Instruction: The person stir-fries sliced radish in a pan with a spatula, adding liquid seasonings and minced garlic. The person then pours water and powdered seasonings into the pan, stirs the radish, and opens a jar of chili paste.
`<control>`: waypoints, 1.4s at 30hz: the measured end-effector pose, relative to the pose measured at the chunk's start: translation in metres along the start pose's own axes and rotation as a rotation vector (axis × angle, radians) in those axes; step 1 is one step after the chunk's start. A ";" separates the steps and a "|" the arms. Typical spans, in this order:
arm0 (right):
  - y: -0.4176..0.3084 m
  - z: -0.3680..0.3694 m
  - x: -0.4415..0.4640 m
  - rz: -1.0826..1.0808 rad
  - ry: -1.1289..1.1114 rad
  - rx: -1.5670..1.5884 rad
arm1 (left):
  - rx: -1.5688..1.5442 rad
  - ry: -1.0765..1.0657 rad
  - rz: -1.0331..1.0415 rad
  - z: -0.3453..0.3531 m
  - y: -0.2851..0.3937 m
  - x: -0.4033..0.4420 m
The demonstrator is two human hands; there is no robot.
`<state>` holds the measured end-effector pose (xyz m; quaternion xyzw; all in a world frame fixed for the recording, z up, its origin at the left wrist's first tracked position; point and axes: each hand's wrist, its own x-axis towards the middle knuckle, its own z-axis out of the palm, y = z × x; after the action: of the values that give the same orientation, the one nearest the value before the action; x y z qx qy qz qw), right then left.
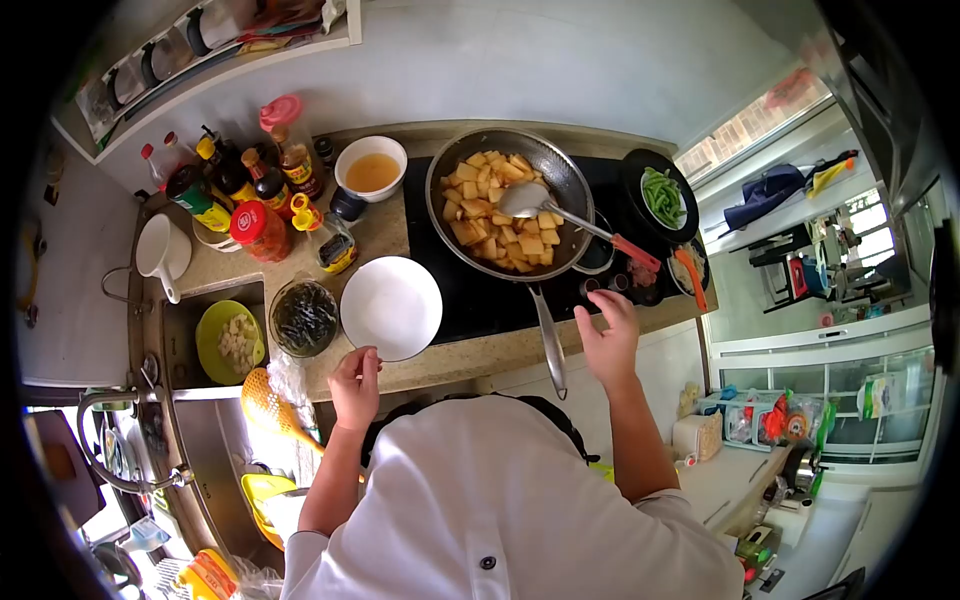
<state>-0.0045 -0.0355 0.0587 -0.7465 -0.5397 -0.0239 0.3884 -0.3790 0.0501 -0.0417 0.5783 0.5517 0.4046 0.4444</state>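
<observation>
My left hand (355, 388) is at the counter's front edge by the near rim of a white bowl (391, 308). Its fingers are curled in; whether they touch the rim or hold anything small is hidden. My right hand (610, 337) is raised over the front edge of the stove, thumb and fingers apart, holding nothing. Left of it, the long metal handle of a frying pan (575, 190) points towards me. Browned cubes (485, 205), seemingly potato, fill the pan. A spatula (525, 200) with a red handle rests in it, its handle over the rim.
A bowl of brownish liquid (372, 172), sauce bottles (265, 180) and a bowl of dark strips (303, 318) stand on the left. A green bowl (222, 343) sits in the sink. Cut green vegetables (663, 198) lie on a plate at the stove's right.
</observation>
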 end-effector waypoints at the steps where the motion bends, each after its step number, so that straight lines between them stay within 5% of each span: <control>1: 0.003 -0.001 0.002 0.003 -0.006 -0.012 | 0.003 -0.012 0.004 0.002 0.002 -0.001; 5: 0.036 -0.005 0.024 -0.127 0.039 -0.113 | 0.015 -0.001 0.018 0.003 -0.003 -0.002; 8: 0.084 -0.012 0.059 -0.221 0.161 -0.586 | 0.003 0.028 0.020 0.005 -0.003 -0.005; 11: 0.136 -0.018 0.084 -0.156 -0.041 -0.835 | 0.018 0.040 0.033 0.009 0.004 -0.011; 12: 0.141 -0.025 0.091 -0.157 -0.043 -0.832 | 0.029 0.053 0.027 0.010 0.006 -0.014; 14: 0.134 -0.044 0.108 -0.066 -0.422 -0.522 | 0.038 0.072 0.020 0.014 0.008 -0.019; 17: 0.089 -0.078 0.121 -0.208 -0.431 -0.221 | 0.024 0.106 -0.016 0.015 0.004 -0.025; 22: -0.008 -0.156 0.161 -0.192 -0.558 -0.335 | 0.033 0.130 -0.076 0.022 0.000 -0.034; 27: -0.070 -0.159 0.189 0.079 -0.909 -0.214 | -0.014 0.141 -0.069 0.031 0.006 -0.037; 31: -0.063 -0.108 0.181 0.214 -0.904 -0.207 | 0.011 0.133 -0.061 0.032 0.006 -0.036; 34: -0.060 -0.080 0.179 0.010 -0.792 -0.170 | 0.016 0.124 -0.061 0.031 0.005 -0.036; 39: -0.026 -0.117 0.212 -0.224 -0.713 -0.255 | 0.006 0.136 -0.082 0.028 0.000 -0.035; 42: -0.057 -0.137 0.234 -0.117 -0.823 -0.484 | 0.008 0.141 -0.087 0.028 -0.001 -0.035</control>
<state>0.0984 0.0727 0.2924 -0.7312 -0.6688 0.1268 -0.0443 -0.3549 0.0136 -0.0497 0.5255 0.6078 0.4227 0.4193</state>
